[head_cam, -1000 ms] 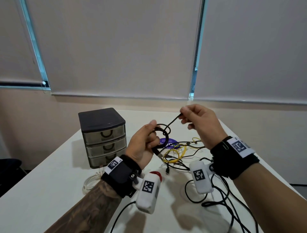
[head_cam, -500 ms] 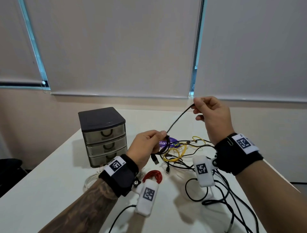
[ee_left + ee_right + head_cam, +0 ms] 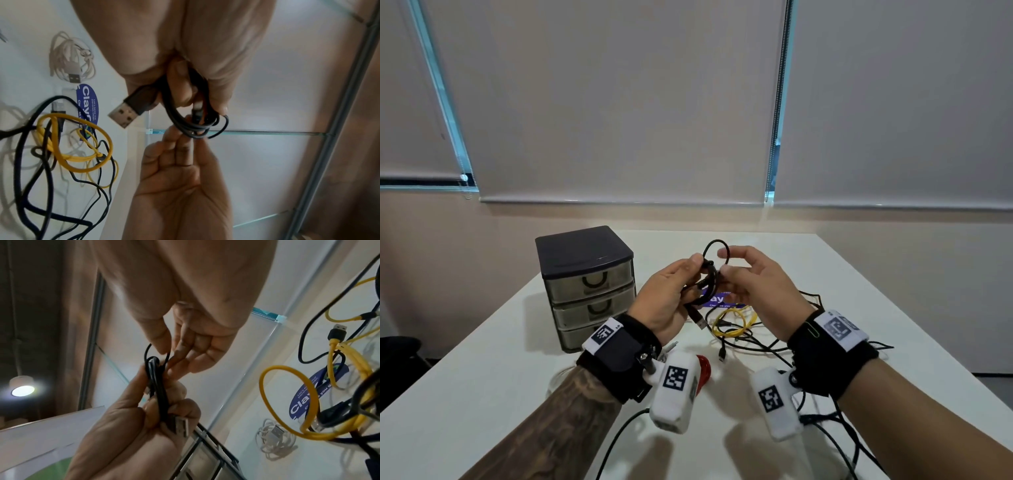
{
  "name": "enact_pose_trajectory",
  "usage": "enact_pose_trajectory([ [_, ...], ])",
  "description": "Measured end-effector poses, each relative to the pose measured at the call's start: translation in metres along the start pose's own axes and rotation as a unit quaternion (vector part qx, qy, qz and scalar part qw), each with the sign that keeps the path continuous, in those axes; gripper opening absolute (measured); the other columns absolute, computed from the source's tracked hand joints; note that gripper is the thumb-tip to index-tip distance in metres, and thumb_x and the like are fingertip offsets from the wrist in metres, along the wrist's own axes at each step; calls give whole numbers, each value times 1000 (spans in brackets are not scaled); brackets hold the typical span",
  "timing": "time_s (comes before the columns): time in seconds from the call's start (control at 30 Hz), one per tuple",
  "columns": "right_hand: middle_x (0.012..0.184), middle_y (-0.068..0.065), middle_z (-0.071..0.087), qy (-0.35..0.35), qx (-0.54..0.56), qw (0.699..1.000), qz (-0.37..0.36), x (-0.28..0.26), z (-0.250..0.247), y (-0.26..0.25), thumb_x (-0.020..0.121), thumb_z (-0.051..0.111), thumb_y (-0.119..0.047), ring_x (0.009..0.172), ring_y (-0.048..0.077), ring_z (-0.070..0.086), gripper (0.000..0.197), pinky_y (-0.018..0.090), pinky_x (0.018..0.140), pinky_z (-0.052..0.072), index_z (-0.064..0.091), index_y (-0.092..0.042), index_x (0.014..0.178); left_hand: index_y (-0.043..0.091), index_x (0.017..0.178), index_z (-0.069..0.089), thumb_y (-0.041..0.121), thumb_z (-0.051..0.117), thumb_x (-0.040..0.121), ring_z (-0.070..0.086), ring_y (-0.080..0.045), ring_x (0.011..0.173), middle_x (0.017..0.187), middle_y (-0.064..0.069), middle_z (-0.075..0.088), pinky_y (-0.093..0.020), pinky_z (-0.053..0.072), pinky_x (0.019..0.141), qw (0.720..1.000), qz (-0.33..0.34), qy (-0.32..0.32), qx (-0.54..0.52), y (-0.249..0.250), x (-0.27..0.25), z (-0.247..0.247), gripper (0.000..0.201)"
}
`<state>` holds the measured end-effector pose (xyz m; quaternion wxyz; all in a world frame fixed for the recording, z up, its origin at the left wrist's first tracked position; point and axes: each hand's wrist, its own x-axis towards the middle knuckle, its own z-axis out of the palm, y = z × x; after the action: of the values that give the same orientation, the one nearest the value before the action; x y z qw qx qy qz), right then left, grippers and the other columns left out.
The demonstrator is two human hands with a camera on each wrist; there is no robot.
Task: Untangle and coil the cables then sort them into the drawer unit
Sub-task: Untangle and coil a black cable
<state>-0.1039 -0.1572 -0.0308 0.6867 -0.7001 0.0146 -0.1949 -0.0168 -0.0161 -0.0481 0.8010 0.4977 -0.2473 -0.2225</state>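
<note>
- Two hands meet in the middle of the head view, above the white surface [image 3: 482, 377]. Your left hand [image 3: 667, 301] has its fingers curled round the black cable [image 3: 710, 274]. Your right hand [image 3: 753, 287] pinches the loose top loop with thumb and fingertip.
- One thin black cable like this is light and floppy. It looks springy too, so I think the loops will pop open if you let go. Keep your hold where the loops cross, not on the plug.
- Its skin looks smooth, so it may slip. Pinch it snug, but you need not squeeze hard.
- It is wound in a few small rings. A silver USB plug [image 3: 126, 113] sticks out below your left hand, left of middle in the left wrist view.
- More cables lie tangled on the surface under your hands, and the yellow cable [image 3: 732, 323] is in that pile.
- At middle left, the drawer unit [image 3: 589, 284] stands with all three drawers closed.
</note>
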Motion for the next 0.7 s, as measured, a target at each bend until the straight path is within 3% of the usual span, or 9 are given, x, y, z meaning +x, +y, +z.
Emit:
enact_pose_trajectory([
  [0.07, 101, 8, 75, -36, -28, 999, -12, -4, 3, 3, 93, 71, -14, 90, 19, 71, 48, 28, 75, 55, 50, -23, 135, 10, 92, 69, 34, 63, 86, 61, -19, 70, 86, -9, 71, -27, 50, 60, 1000, -5, 4, -4, -1, 0, -2, 25],
  [0.13, 100, 7, 71, -53, -90, 994, -29, -4, 8, 10, 79, 84, -21, 93, 21, 70, 79, 36, 86, 58, 39, -30, 143, 1, 103, 66, 31, 63, 88, 66, -29, 83, 97, -19, 71, -35, 56, 72, 1000, -3, -1, -31, -1, -2, 0, 34],
  [0.17, 100, 9, 70, -42, -115, 992, -36, -4, 11, 12, 73, 87, -27, 92, 24, 70, 84, 41, 90, 58, 39, -32, 142, -4, 108, 63, 28, 61, 91, 67, -32, 85, 100, -22, 70, -37, 56, 74, 999, 0, -1, -36, -1, -2, 1, 36],
  [0.27, 98, 18, 71, 12, -108, 993, -54, -4, 19, 12, 73, 84, -41, 92, 37, 70, 65, 54, 91, 56, 52, -30, 128, -3, 101, 65, 23, 57, 97, 61, -16, 63, 81, -13, 70, -25, 51, 57, 999, 14, 0, -30, -2, -7, 9, 28],
  [0.33, 85, 14, 70, 38, -95, 993, -61, -4, 21, 5, 83, 76, -47, 77, 33, 69, 43, 57, 82, 55, 59, -25, 116, 1, 100, 68, 24, 58, 95, 49, -8, 53, 63, 0, 63, -22, 46, 58, 999, 29, 5, -25, -2, -8, 13, 25],
  [0.43, 74, 10, 72, 44, -71, 995, -60, -3, 19, -6, 99, 60, -40, 69, 25, 71, 32, 45, 74, 58, 57, -9, 109, -1, 108, 67, 27, 60, 92, 45, -9, 56, 56, 5, 56, -24, 47, 66, 999, 41, 9, -28, -3, -8, 15, 33],
  [0.53, 80, 4, 73, 59, -125, 988, -74, 0, 15, -11, 100, 59, -39, 78, 18, 69, 31, 37, 69, 55, 54, -8, 98, 2, 104, 67, 25, 57, 95, 30, -6, 48, 51, 10, 46, -24, 40, 62, 998, 49, 8, -31, -1, -9, 16, 26],
  [0.6, 80, 2, 68, 81, -140, 982, -99, 3, 13, -13, 97, 64, -36, 78, 16, 64, 28, 37, 65, 55, 58, -10, 90, 4, 104, 64, 14, 57, 96, 36, -3, 47, 52, 13, 50, -21, 37, 57, 998, 65, -9, -6, 2, -11, 17, 14],
  [0.7, 72, 8, 64, 116, -150, 973, -131, 4, 10, -17, 91, 74, -30, 68, 15, 59, 23, 35, 61, 55, 64, -11, 81, 0, 110, 61, 1, 60, 93, 51, 0, 50, 57, 14, 58, -16, 43, 53, 995, 87, -17, 45, 3, -12, 18, 18],
])
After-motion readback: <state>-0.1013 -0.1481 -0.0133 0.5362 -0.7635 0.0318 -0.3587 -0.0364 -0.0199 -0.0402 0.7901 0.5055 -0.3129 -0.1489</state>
